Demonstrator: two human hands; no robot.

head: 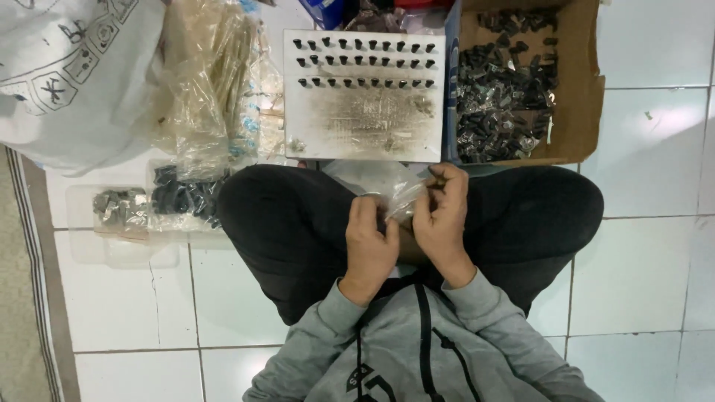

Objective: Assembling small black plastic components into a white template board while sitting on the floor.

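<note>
Both hands meet over the crossed legs (pixel 298 223): left hand (pixel 370 242) curled, right hand (pixel 441 216) beside it, fingers (pixel 439 179) pinched together.

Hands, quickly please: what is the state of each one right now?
Left hand: closed, pinching the clear plastic bag.
Right hand: closed, fingers curled on the same bag's edge.

White glossy floor tiles (pixel 648 260) with thin grey grout lines fill the scene, and a bright patch of overhead light glares off one tile at upper right. Along the left edge a dull beige strip (pixel 26 298) runs beside the tiles, with a darker border line between them. No walls, windows or furniture are in view.
</note>
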